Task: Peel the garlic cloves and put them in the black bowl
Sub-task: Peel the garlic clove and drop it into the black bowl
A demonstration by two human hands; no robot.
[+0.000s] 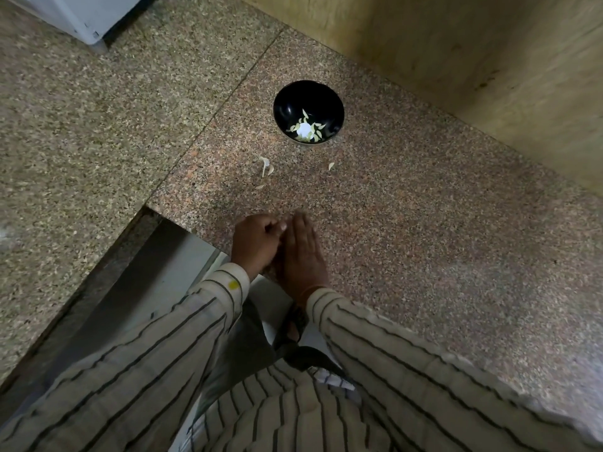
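Observation:
The black bowl (281, 102) stands on the pinkish granite counter (408, 223), with pale garlic pieces (305, 129) and bits of skin in its bottom. My left hand (256, 243) is at the counter's near edge with its fingers curled and its thumb tip pointing right. Anything inside it is hidden. My right hand (303, 252) lies right beside it, touching it, fingers straight and pointing toward the bowl. No clove shows between the hands.
Loose garlic skins lie between hands and bowl: a curled piece (266, 166), a small one (260, 186) and another (331, 165) to the right. A wooden wall (473, 60) rises behind the counter. A greyer counter section (81, 125) lies left.

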